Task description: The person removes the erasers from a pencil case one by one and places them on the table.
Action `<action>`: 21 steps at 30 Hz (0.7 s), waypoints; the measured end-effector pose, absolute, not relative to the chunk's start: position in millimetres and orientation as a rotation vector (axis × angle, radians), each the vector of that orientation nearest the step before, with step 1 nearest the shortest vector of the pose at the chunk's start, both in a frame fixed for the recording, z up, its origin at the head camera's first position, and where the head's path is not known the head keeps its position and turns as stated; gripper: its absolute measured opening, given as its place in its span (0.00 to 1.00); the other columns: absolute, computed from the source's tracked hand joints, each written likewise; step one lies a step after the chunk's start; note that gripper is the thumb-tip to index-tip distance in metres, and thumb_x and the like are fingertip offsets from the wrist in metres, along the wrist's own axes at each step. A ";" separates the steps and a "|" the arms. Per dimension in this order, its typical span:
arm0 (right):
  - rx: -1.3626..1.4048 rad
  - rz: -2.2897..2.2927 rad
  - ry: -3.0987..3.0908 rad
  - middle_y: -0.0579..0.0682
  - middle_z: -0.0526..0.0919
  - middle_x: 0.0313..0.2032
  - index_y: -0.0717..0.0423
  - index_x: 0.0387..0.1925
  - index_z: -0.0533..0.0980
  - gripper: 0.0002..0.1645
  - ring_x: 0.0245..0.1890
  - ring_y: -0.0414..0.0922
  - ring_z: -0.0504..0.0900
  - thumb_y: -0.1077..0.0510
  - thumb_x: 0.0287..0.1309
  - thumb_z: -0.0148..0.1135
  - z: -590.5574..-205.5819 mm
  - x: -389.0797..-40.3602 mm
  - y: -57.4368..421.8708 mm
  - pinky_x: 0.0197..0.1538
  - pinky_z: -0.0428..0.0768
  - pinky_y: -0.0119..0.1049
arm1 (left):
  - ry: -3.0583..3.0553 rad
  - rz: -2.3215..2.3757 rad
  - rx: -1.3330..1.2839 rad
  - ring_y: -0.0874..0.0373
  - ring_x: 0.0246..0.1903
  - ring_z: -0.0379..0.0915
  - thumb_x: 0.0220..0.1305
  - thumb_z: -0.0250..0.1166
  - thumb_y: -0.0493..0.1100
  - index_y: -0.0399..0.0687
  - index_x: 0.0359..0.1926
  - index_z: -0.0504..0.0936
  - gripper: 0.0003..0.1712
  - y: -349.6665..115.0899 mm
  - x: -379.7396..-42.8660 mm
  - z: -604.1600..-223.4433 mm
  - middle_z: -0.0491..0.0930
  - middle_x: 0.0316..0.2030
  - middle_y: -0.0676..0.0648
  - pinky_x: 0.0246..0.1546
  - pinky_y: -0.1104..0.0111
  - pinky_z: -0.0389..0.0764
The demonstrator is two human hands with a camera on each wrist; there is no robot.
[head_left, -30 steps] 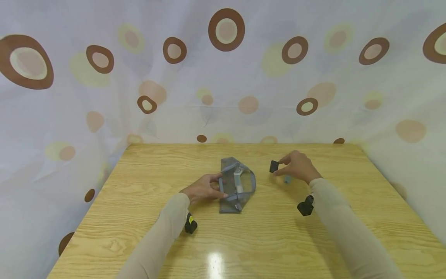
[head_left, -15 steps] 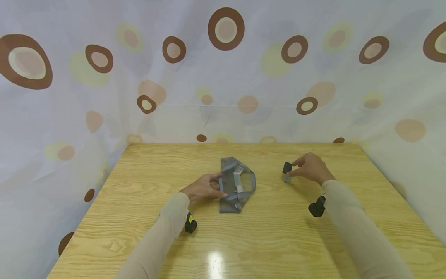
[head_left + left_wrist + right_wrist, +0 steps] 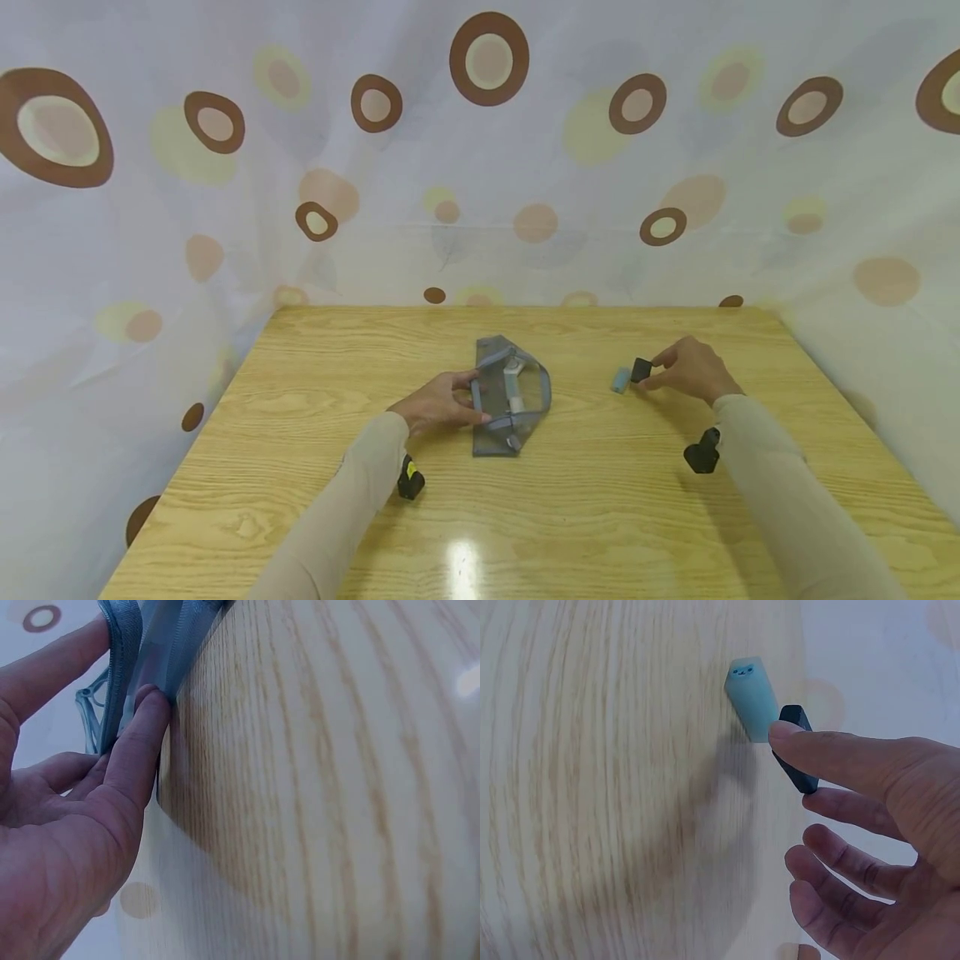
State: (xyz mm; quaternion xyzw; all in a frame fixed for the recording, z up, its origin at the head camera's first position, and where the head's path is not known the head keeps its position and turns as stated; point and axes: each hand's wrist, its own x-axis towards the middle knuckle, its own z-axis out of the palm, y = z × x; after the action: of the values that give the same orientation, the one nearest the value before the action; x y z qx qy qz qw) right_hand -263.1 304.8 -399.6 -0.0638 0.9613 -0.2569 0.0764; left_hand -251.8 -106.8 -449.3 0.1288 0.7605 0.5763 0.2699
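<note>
- My left sleeve (image 3: 330, 517) reaches in over the near edge of the bench (image 3: 570, 517), with a black device (image 3: 410, 482) marked in yellow at the wrist.
- My left hand (image 3: 435, 404) grips the strip-like left rim of a grey mesh pouch (image 3: 491, 398), fingers and thumb on it.
- That pouch sits about midway between the bench's left and right edges, closer to the far edge; a pale item (image 3: 512, 387) shows through it.
- Right of it, towards the far right corner, lies a light-blue block (image 3: 751, 697) with a small printed face.
- Just beside that is a small black block (image 3: 641, 370), pinched between thumb and forefinger of my right hand (image 3: 693, 371); I can't tell whether the blocks touch.
- My hands are well apart.
- Another black device (image 3: 702, 454) is at my right wrist.
</note>
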 end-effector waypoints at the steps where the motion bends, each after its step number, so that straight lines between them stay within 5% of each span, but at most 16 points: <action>1: -0.184 -0.768 2.879 0.72 0.79 0.55 0.72 0.53 0.80 0.36 0.55 0.73 0.75 0.46 0.53 0.77 -400.0 -262.7 305.8 0.54 0.73 0.72 | 2.050 1.554 0.347 0.45 0.60 0.76 0.60 0.74 0.34 0.41 0.80 0.50 0.54 -106.7 -252.1 -449.3 0.60 0.72 0.37 0.61 0.58 0.78; 21: -0.174 -0.739 2.847 0.71 0.81 0.53 0.74 0.52 0.81 0.38 0.54 0.73 0.76 0.46 0.50 0.78 -416.2 -263.6 319.1 0.54 0.72 0.73 | 2.033 1.562 0.337 0.43 0.62 0.74 0.60 0.74 0.33 0.40 0.80 0.50 0.55 -106.7 -254.3 -448.5 0.61 0.71 0.38 0.62 0.57 0.76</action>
State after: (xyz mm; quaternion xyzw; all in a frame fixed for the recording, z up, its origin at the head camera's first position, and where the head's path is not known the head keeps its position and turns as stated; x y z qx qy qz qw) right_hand -263.6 319.1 -416.2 -0.0587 0.9617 -0.2495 0.0972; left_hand -254.3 -106.7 -448.5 0.1254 0.7561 0.5809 0.2741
